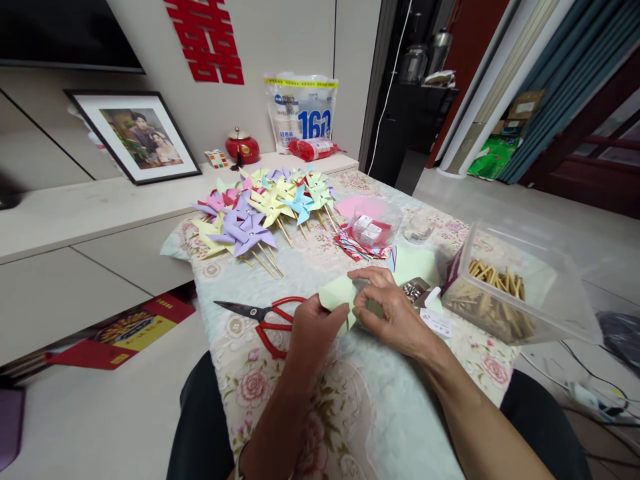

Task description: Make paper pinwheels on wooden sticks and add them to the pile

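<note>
A piece of light green paper, partly folded or curled, is held above the table in front of me. My left hand is closed on its lower left side, with the thumb pressed on the paper. At its right edge, the thumb and forefinger of my right hand pinch together; whether they hold anything besides the paper is hidden. Red-handled scissors lie beside my left hand, blades to the left. Just beyond my right hand sits a small box of silver metal pieces. Finished paper pinwheels on sticks are heaped at the back left.
A clear plastic bin holding short sticks stands at the right. Behind my hands are a clear round container, patterned strips and green paper sheets. A floral cloth covers the table, which meets a white cabinet.
</note>
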Demonstrator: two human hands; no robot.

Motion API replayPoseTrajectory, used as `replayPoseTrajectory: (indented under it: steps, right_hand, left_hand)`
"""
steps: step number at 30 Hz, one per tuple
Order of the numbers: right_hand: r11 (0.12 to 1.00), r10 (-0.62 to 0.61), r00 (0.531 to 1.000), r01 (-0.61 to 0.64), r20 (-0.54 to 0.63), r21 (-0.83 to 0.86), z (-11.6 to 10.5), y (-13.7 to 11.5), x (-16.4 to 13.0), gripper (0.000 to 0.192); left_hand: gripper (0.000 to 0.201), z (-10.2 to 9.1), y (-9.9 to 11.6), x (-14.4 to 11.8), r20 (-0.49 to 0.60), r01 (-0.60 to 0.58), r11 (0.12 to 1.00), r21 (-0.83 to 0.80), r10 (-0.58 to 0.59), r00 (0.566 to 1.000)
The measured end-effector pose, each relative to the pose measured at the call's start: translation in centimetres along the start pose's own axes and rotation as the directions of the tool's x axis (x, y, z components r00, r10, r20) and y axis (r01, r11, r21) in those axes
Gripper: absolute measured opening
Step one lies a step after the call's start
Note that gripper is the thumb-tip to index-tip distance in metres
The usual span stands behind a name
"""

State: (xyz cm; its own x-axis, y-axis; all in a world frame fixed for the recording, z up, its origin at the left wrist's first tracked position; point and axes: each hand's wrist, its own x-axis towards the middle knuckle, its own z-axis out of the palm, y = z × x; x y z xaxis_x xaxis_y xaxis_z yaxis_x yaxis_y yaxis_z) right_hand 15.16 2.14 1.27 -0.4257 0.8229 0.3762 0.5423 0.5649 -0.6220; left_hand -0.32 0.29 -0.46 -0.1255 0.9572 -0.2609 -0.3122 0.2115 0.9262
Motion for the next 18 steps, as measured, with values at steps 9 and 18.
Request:
replayPoseTrajectory:
  steps: [9, 18]
  right_hand:
    - [1.000, 0.000, 1.000, 0.000, -0.006, -0.017, 0.08, 0.02, 0.06, 0.018]
    - [1.000, 0.011, 1.000, -0.011, -0.008, -0.009, 0.04, 0.00, -0.01, 0.019]
  left_hand:
    - [0.026, -0.12, -0.66, 0.20, -0.014, -0.069, 0.986, 0.154, 0.072, 0.997]
    - [0.024, -0.01, -0.37, 0.07, -0.046, -0.041, 0.990, 0.135, 0.048, 0.998]
